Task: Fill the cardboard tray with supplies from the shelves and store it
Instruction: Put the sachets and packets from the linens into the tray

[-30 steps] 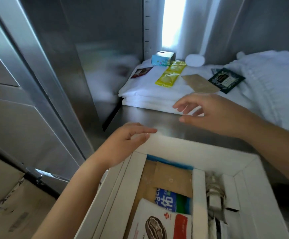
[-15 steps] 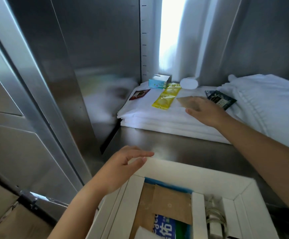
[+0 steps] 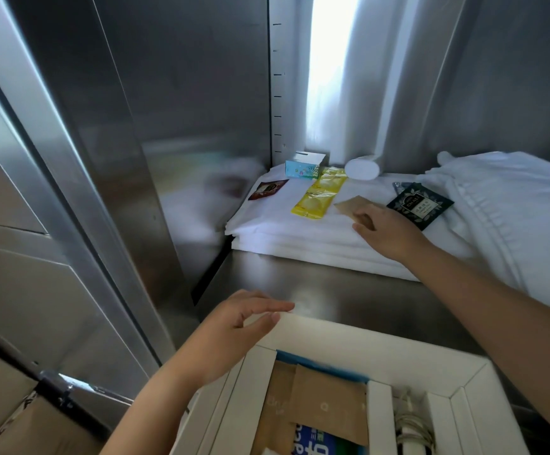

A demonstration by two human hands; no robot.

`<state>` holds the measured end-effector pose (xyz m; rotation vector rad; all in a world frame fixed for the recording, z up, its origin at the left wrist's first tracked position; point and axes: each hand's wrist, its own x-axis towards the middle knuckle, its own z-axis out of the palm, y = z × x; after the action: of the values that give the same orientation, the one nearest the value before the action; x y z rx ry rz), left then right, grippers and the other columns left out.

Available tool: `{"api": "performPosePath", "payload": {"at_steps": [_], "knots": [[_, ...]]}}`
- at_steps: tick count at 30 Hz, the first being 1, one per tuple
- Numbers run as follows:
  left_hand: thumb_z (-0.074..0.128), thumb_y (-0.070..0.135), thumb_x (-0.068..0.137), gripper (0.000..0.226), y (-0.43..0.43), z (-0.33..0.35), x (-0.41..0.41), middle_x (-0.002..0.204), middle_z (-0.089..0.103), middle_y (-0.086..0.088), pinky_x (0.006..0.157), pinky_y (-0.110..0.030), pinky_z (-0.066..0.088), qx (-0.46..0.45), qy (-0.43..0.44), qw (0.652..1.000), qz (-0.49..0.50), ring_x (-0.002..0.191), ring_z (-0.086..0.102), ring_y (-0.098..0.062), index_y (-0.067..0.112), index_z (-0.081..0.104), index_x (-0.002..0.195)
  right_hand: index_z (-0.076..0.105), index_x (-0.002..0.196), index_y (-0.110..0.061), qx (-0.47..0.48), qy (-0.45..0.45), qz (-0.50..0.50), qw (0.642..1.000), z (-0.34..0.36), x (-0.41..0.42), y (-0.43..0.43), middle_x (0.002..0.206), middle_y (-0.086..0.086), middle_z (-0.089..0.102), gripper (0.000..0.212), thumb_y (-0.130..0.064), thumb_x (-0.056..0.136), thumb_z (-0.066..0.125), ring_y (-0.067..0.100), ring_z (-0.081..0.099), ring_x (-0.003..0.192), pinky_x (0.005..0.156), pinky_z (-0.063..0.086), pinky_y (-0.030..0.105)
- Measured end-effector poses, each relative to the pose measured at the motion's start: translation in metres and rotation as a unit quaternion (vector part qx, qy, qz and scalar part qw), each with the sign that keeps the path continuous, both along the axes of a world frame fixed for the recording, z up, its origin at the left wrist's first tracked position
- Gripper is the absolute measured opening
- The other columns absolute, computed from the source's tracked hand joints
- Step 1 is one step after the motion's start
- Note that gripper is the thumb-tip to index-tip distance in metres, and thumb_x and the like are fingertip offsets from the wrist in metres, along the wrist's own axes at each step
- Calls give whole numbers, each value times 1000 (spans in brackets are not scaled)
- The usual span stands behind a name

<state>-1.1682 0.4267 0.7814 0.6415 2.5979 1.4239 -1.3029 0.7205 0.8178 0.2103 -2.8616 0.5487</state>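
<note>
The white cardboard tray fills the bottom of the view. It holds brown paper packets, a blue pack and coiled items in a side slot. My left hand lies flat on the tray's far-left corner with its fingers stretched out. My right hand reaches onto the folded white towels on the metal shelf. Its fingers and thumb pinch the near corner of a flat brown packet, which lies on the towel.
On the towels lie a yellow sachet, a dark red sachet, a small teal box, a white round item and a dark tea sachet. A bulky white robe is at right. Steel cabinet walls enclose the shelf.
My right hand has reached from above the tray out to the towels and closed on the brown packet. My left hand has stayed on the tray's corner.
</note>
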Motion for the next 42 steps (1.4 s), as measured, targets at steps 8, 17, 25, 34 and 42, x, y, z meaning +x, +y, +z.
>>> {"api": "performPosePath", "payload": {"at_steps": [8, 17, 25, 34, 42], "knots": [[51, 39, 94, 25, 1, 1, 1, 104, 63, 21, 87, -5, 34, -1, 2, 1000, 5, 110, 50, 2, 48, 65, 113, 65, 103, -18, -35, 20, 63, 997, -2, 7, 6, 110, 0, 56, 17, -17, 86, 66, 19, 57, 100, 90, 47, 37], [50, 39, 94, 26, 1, 3, 1, 105, 62, 23, 87, -5, 34, -7, 0, 1000, 5, 111, 51, 2, 47, 64, 114, 60, 104, -22, -49, 3, 53, 997, 0, 1, 12, 112, -2, 58, 23, -24, 83, 70, 13, 52, 97, 75, 34, 22], [50, 37, 95, 26, 1, 3, 2, 105, 62, 24, 90, -16, 37, -10, -1, 1000, 4, 111, 50, 3, 46, 64, 115, 48, 123, -21, -49, -45, -3, 998, 2, -5, 13, 122, 4, 55, 54, -31, 77, 74, 19, 51, 106, 77, 35, 26], [50, 36, 96, 26, 1, 2, 1, 104, 62, 23, 90, -11, 36, -15, 2, 1000, 4, 111, 50, 3, 46, 64, 116, 48, 127, -20, -60, -35, -4, 998, 6, -2, 10, 127, 4, 53, 66, -27, 70, 81, 19, 49, 116, 88, 42, 29], [51, 32, 96, 26, 2, 5, 1, 105, 62, 27, 91, -6, 34, -19, 12, 1000, 1, 111, 49, 6, 43, 64, 116, 50, 127, -20, -63, 14, 42, 997, 18, 22, 2, 128, 3, 52, 68, -28, 68, 82, 18, 47, 119, 98, 40, 32]]}}
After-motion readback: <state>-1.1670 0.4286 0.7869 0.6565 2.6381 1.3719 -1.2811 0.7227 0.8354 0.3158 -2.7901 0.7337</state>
